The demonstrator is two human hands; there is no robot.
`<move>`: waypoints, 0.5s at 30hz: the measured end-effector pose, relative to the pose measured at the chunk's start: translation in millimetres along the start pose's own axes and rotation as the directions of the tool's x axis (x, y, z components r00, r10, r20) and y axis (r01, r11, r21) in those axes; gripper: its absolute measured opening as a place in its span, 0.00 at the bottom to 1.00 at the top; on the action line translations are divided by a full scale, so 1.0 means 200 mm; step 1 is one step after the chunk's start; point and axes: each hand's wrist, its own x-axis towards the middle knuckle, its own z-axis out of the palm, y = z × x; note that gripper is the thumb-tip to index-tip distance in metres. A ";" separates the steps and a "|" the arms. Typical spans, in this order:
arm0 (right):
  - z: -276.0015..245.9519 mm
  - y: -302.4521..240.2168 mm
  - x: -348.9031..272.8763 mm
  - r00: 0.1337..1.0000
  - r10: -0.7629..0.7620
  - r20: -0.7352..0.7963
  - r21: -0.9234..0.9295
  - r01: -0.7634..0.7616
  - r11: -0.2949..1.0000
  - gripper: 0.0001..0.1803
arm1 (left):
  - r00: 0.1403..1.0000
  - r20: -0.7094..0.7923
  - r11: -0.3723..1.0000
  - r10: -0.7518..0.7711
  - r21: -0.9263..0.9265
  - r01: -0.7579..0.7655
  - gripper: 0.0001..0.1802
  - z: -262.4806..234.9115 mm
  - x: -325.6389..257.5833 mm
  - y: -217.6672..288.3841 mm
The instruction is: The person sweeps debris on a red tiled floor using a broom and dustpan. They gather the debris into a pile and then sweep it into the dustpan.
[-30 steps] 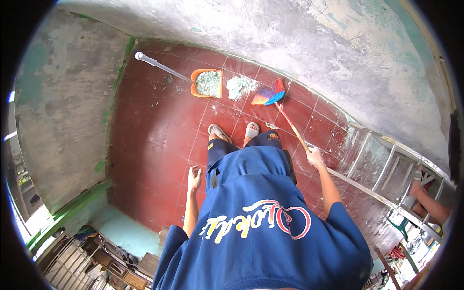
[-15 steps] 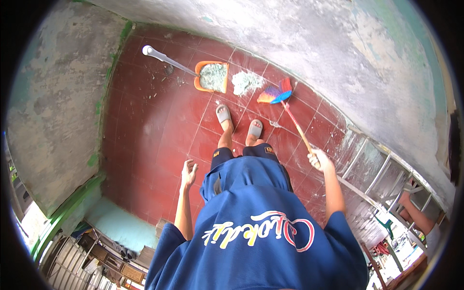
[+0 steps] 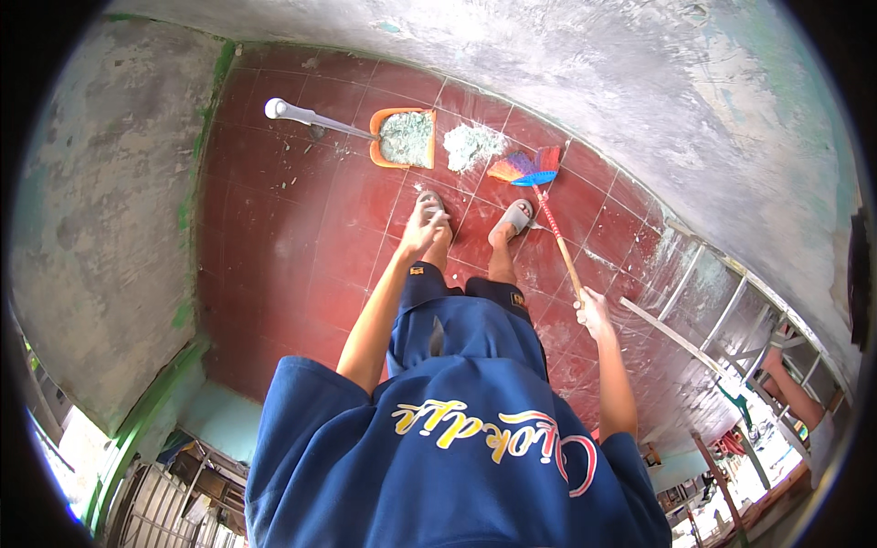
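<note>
The right hand (image 3: 594, 312) is gripping the handle of a broom (image 3: 548, 219), its multicoloured bristles resting on the red tiled floor (image 3: 274, 237) just beside a grey dust pile (image 3: 470, 146). The left hand (image 3: 422, 228) is reaching forward empty, fingers spread (nothing held), toward the orange dustpan (image 3: 402, 137), already holding dust.
</note>
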 end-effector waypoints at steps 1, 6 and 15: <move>0.05 -0.01 -0.05 0.996 -0.056 -0.070 -0.131 0.047 0.990 0.20 | 1.000 0.009 0.999 0.006 -0.050 -0.006 0.19 0.07 0.05 -0.01; 0.09 -0.03 -0.19 0.967 -0.189 -0.170 -0.375 0.115 0.920 0.25 | 0.926 0.157 0.931 -0.342 0.193 0.311 0.22 0.54 0.27 -0.18; 0.01 -0.28 -0.17 0.960 -0.272 -0.066 -0.838 0.095 0.538 0.21 | 0.803 0.265 0.846 -0.533 0.144 0.514 0.24 1.53 0.33 -0.36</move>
